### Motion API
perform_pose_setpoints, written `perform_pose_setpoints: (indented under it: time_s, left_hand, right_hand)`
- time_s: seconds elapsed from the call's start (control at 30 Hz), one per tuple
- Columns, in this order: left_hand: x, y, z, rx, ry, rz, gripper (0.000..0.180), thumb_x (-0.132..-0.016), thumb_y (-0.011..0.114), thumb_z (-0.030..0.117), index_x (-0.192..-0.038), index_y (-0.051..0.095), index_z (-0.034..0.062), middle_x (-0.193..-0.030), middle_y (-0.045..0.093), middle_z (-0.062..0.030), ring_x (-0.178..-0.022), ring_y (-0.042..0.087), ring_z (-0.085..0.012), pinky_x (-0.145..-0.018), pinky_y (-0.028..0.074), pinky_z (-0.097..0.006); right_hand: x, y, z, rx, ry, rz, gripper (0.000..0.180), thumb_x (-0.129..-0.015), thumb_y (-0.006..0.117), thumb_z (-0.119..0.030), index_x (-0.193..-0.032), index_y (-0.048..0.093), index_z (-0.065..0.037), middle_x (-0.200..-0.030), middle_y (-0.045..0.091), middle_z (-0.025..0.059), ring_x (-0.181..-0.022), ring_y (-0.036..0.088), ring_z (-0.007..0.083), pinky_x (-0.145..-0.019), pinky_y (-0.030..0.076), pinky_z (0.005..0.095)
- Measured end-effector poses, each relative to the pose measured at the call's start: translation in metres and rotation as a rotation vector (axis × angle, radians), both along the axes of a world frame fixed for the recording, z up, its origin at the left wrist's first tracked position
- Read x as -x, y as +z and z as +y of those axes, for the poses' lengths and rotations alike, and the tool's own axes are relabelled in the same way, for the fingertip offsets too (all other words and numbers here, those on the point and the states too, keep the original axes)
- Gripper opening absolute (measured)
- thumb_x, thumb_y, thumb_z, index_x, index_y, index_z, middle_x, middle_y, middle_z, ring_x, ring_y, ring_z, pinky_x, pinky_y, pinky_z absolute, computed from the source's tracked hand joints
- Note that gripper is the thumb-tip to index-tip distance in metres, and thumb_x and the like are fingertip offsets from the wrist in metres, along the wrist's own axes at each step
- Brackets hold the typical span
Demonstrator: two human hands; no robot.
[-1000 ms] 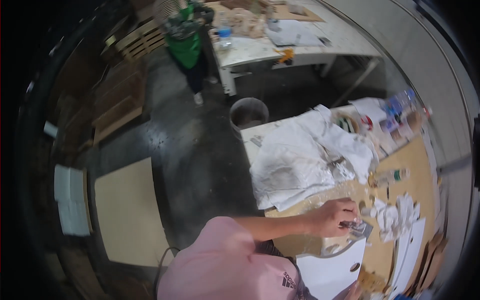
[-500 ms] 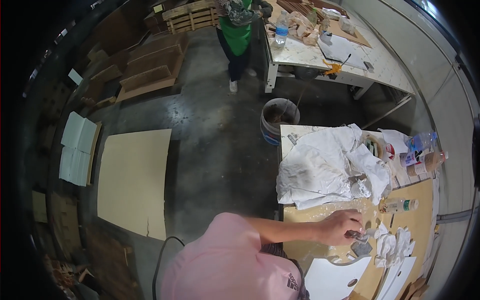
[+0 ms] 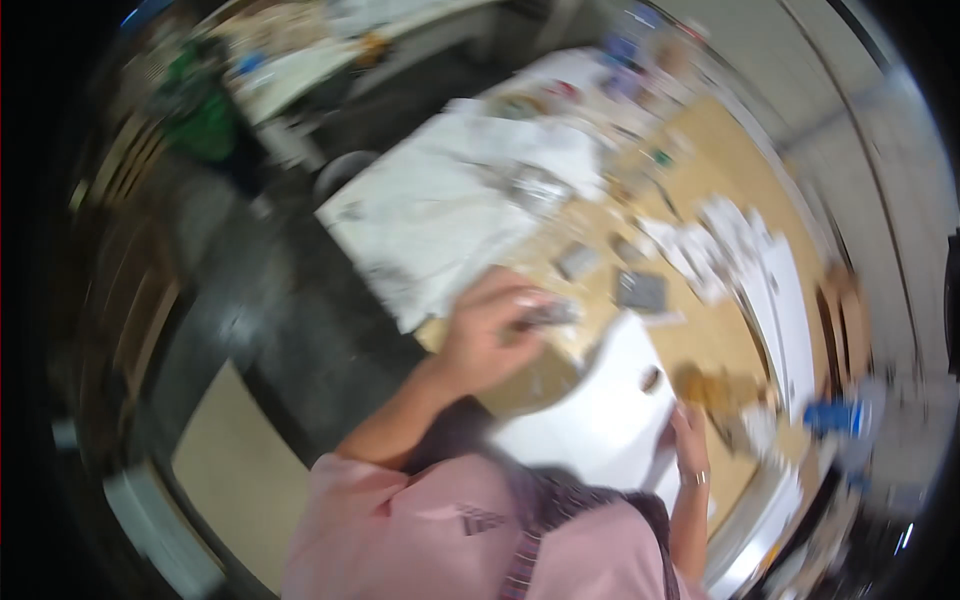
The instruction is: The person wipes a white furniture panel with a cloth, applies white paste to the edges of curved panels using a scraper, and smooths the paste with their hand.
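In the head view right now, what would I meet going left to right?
Cream board on the floor, left hand, dark grey square pad, right hand at the white panel edge, blurred blue object.

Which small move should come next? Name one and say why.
Probably bring the small grey piece to the curved edge of the white board. The left hand holds the piece, apparently near that edge, and the right hand is at the board's right side, seemingly steadying it, though blur hides the exact grip.
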State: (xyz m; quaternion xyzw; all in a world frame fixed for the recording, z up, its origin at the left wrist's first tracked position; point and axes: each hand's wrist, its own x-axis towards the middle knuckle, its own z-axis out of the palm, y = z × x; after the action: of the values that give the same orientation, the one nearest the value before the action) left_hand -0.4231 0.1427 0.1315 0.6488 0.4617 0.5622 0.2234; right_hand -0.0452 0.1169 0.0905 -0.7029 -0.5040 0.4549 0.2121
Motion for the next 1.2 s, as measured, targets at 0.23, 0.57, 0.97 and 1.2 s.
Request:
perform_pose_setpoints:
  time_s: [0.23,0.57,0.97,1.2]
  left_hand:
    - [-0.024,-0.002,0.012,0.053,-0.281,0.018,0.033,-0.067,0.067,-0.007,-0.100,0.065,-0.0033,-0.099,0.061,-0.0148,-0.086,0.061,-0.0268,-0.075,0.050,-0.032]
    - [-0.061,0.012,0.053,-0.180,-0.565,0.137,0.032,-0.069,0.065,-0.010,-0.101,0.066,-0.0037,-0.096,0.061,-0.0157,-0.084,0.059,-0.0286,-0.073,0.049,-0.033]
    - [-0.081,0.017,0.086,-0.195,-0.572,0.205,0.034,-0.066,0.066,-0.011,-0.097,0.071,0.0016,-0.089,0.060,-0.0112,-0.079,0.057,-0.0257,-0.064,0.051,-0.032]
    - [-0.094,0.017,0.112,-0.281,-0.529,0.264,0.035,-0.064,0.065,-0.011,-0.097,0.071,0.0008,-0.087,0.060,-0.0116,-0.077,0.057,-0.0272,-0.063,0.050,-0.032]
  right_hand:
    - [-0.001,0.023,-0.038,-0.118,0.095,-0.301,0.047,-0.091,0.051,-0.040,-0.067,0.053,0.001,-0.052,0.038,0.0128,-0.049,0.036,0.0231,-0.050,0.034,0.0381]
    - [0.011,0.046,-0.088,-0.157,-0.149,-0.425,0.053,-0.089,0.054,-0.052,-0.070,0.064,-0.003,-0.047,0.044,0.0122,-0.042,0.043,0.0217,-0.047,0.036,0.0349]
    - [0.008,0.034,-0.070,-0.147,-0.203,-0.430,0.051,-0.086,0.059,-0.050,-0.066,0.061,-0.003,-0.045,0.042,0.0122,-0.040,0.043,0.0233,-0.046,0.036,0.0350]
    - [0.013,0.036,-0.059,-0.111,-0.156,-0.445,0.053,-0.086,0.059,-0.051,-0.065,0.060,-0.002,-0.045,0.041,0.0127,-0.041,0.041,0.0238,-0.046,0.036,0.0352]
